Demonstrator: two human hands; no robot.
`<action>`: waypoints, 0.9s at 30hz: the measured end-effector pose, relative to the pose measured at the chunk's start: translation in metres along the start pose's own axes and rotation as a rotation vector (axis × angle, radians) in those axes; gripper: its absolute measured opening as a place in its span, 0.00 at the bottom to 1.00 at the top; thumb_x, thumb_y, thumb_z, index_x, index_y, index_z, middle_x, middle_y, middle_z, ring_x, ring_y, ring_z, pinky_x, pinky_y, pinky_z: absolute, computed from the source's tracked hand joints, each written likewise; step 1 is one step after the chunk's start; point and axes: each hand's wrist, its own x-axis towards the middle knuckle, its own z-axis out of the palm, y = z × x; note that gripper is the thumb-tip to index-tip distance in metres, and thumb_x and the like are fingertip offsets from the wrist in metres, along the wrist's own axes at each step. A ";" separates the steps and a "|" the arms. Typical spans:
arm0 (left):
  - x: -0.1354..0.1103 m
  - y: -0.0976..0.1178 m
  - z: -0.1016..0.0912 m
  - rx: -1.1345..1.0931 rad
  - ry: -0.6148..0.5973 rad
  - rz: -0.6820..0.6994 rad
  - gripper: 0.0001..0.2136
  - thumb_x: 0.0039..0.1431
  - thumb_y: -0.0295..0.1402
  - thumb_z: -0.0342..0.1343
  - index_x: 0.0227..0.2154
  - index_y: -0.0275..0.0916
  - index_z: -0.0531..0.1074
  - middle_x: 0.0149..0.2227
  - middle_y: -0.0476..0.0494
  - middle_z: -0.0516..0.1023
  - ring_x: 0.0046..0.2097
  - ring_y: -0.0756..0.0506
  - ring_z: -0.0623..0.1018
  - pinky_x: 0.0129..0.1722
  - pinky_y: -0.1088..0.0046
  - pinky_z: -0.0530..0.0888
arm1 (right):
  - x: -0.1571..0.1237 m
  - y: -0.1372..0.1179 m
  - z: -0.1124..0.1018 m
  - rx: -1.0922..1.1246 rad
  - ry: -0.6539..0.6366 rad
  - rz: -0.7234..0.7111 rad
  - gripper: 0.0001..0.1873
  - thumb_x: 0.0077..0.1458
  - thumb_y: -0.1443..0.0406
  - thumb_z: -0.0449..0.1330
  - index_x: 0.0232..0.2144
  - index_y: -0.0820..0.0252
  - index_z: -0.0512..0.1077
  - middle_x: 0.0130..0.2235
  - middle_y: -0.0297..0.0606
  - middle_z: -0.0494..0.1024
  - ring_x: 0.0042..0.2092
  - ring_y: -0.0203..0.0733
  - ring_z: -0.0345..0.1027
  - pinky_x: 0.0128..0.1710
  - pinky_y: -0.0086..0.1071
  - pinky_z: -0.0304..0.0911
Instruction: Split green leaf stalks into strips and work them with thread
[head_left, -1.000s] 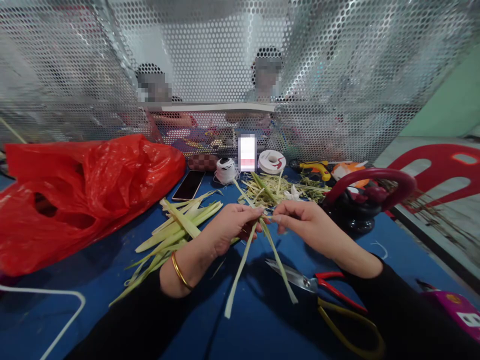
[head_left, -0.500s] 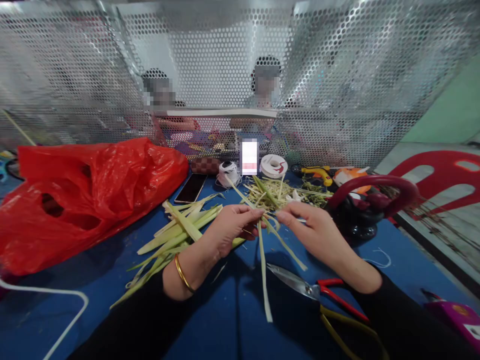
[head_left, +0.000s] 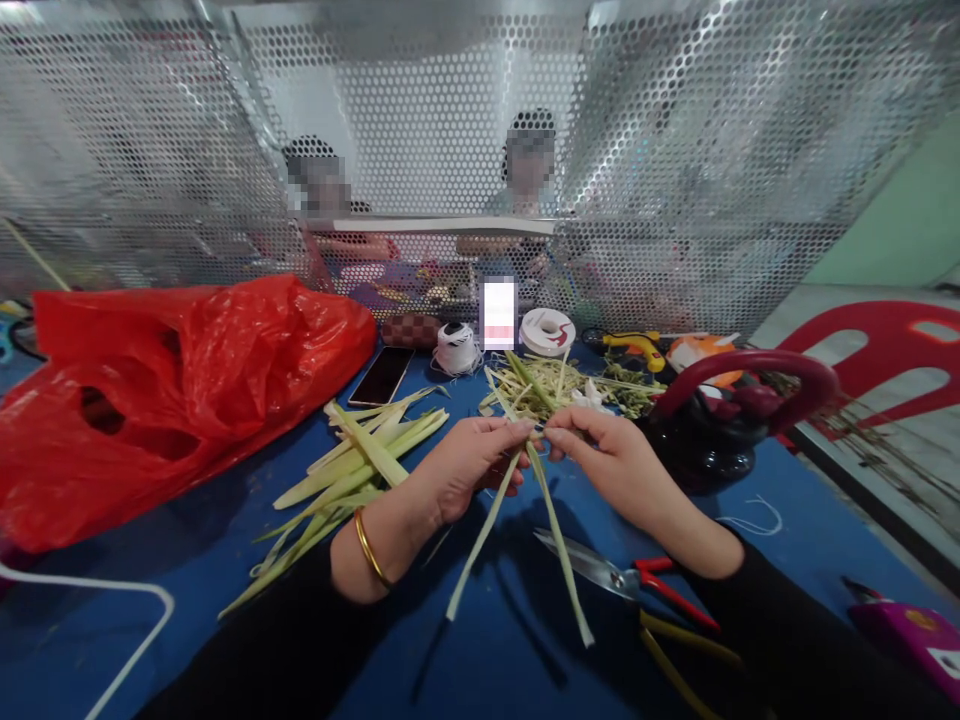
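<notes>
Pale green leaf strips (head_left: 559, 545) are pinched between the thumb and fingers of my left hand (head_left: 480, 455), with two long ends hanging down toward me. My right hand (head_left: 600, 455) pinches the same strips close beside the left fingertips. How the strips cross there is partly hidden by my fingers. Under my right forearm lie large scissors (head_left: 600, 570) with red and yellow handles, blades apart. A pile of broader husk-like leaves (head_left: 360, 455) rests left of my left hand. Beyond my fingertips sits a heap of thin strips and scraps (head_left: 551, 380).
A red plastic bag (head_left: 187, 390) spreads over the left side. Along the back stand a phone (head_left: 382, 377), a white thread spool (head_left: 456, 348), a ribbon roll (head_left: 547, 331) and a yellow-handled tool (head_left: 634, 348). A dark pot (head_left: 709, 455) with a maroon handle is at right. Two people show behind the perforated metal panel (head_left: 435, 120).
My right hand has moved left, nearer my left fingertips. The hanging strip ends have swung: one now slants down left, the other down right.
</notes>
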 end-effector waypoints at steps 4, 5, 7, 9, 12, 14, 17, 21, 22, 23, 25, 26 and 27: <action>-0.002 -0.002 -0.001 0.002 -0.107 -0.022 0.14 0.50 0.44 0.61 0.29 0.36 0.75 0.21 0.53 0.69 0.22 0.54 0.68 0.24 0.78 0.66 | 0.002 0.004 0.001 -0.060 0.010 -0.052 0.12 0.59 0.63 0.53 0.25 0.58 0.71 0.26 0.34 0.74 0.31 0.39 0.66 0.34 0.32 0.60; -0.002 -0.003 -0.001 0.003 -0.133 -0.026 0.13 0.49 0.43 0.62 0.29 0.36 0.76 0.20 0.53 0.68 0.22 0.55 0.68 0.24 0.78 0.66 | 0.003 0.006 0.002 -0.075 0.013 -0.053 0.12 0.59 0.63 0.54 0.25 0.58 0.71 0.26 0.34 0.74 0.31 0.40 0.67 0.34 0.32 0.60; -0.002 -0.004 0.000 -0.001 -0.173 -0.030 0.13 0.49 0.42 0.63 0.29 0.35 0.77 0.20 0.53 0.69 0.21 0.55 0.67 0.24 0.77 0.66 | 0.003 0.010 0.003 -0.103 0.063 -0.064 0.08 0.58 0.63 0.55 0.28 0.57 0.72 0.29 0.35 0.76 0.34 0.42 0.68 0.35 0.33 0.62; -0.002 -0.005 0.000 -0.011 -0.151 -0.033 0.13 0.49 0.41 0.63 0.29 0.34 0.78 0.21 0.51 0.70 0.22 0.55 0.68 0.25 0.78 0.65 | 0.003 0.011 0.003 -0.155 0.193 -0.107 0.06 0.57 0.63 0.57 0.35 0.57 0.72 0.37 0.39 0.77 0.40 0.46 0.69 0.37 0.35 0.63; 0.000 -0.004 0.000 -0.084 -0.044 0.002 0.11 0.49 0.38 0.63 0.30 0.34 0.79 0.22 0.50 0.72 0.23 0.55 0.70 0.25 0.79 0.65 | 0.000 0.005 -0.002 -0.275 0.347 -0.168 0.08 0.58 0.60 0.56 0.34 0.57 0.72 0.37 0.41 0.76 0.41 0.47 0.68 0.38 0.36 0.62; 0.002 -0.003 -0.002 -0.166 0.008 0.020 0.10 0.48 0.36 0.64 0.30 0.34 0.78 0.21 0.50 0.72 0.23 0.55 0.69 0.24 0.79 0.65 | -0.003 -0.002 -0.005 -0.314 0.260 -0.134 0.15 0.60 0.57 0.54 0.25 0.57 0.70 0.28 0.38 0.74 0.33 0.43 0.67 0.33 0.34 0.60; 0.003 0.000 -0.003 -0.273 0.043 0.003 0.09 0.45 0.34 0.66 0.28 0.34 0.77 0.20 0.52 0.70 0.22 0.56 0.68 0.23 0.80 0.64 | -0.007 -0.009 -0.003 -0.323 -0.001 -0.022 0.22 0.59 0.53 0.55 0.18 0.57 0.67 0.21 0.34 0.70 0.26 0.39 0.63 0.26 0.31 0.54; 0.003 0.002 -0.004 -0.324 0.046 -0.015 0.08 0.46 0.32 0.66 0.25 0.36 0.74 0.19 0.54 0.69 0.21 0.56 0.67 0.22 0.81 0.65 | -0.008 -0.010 0.004 -0.235 -0.144 0.033 0.18 0.58 0.57 0.55 0.19 0.58 0.68 0.21 0.33 0.72 0.26 0.38 0.64 0.26 0.31 0.54; 0.003 0.002 -0.005 -0.331 0.048 -0.018 0.08 0.46 0.32 0.66 0.25 0.36 0.73 0.18 0.54 0.69 0.20 0.56 0.67 0.22 0.81 0.65 | -0.008 -0.010 0.005 -0.194 -0.142 0.031 0.19 0.58 0.58 0.54 0.18 0.58 0.68 0.21 0.32 0.71 0.26 0.37 0.64 0.26 0.30 0.54; 0.004 0.002 -0.005 -0.331 0.050 -0.016 0.08 0.46 0.32 0.66 0.24 0.35 0.72 0.18 0.54 0.69 0.20 0.56 0.67 0.21 0.81 0.65 | -0.008 -0.010 0.005 -0.149 -0.132 0.029 0.19 0.59 0.59 0.53 0.18 0.58 0.67 0.21 0.32 0.71 0.26 0.37 0.63 0.26 0.30 0.55; 0.006 0.000 -0.005 -0.300 0.055 0.005 0.09 0.47 0.32 0.66 0.23 0.34 0.71 0.18 0.53 0.69 0.20 0.56 0.67 0.21 0.81 0.65 | -0.009 -0.013 0.004 -0.056 -0.112 0.033 0.20 0.58 0.60 0.51 0.16 0.58 0.65 0.19 0.31 0.68 0.25 0.36 0.62 0.26 0.30 0.55; 0.006 0.000 -0.005 -0.276 0.063 0.022 0.09 0.47 0.31 0.65 0.23 0.33 0.71 0.19 0.52 0.69 0.20 0.56 0.68 0.21 0.81 0.65 | -0.009 -0.015 0.003 -0.013 -0.110 0.044 0.20 0.58 0.61 0.51 0.15 0.58 0.64 0.19 0.31 0.68 0.24 0.36 0.61 0.26 0.29 0.55; 0.007 -0.001 -0.004 -0.250 0.078 0.035 0.09 0.47 0.31 0.65 0.23 0.33 0.71 0.19 0.51 0.70 0.20 0.56 0.68 0.21 0.81 0.64 | -0.009 -0.017 0.001 0.027 -0.116 0.058 0.20 0.57 0.61 0.52 0.14 0.58 0.64 0.18 0.31 0.67 0.24 0.36 0.61 0.26 0.29 0.55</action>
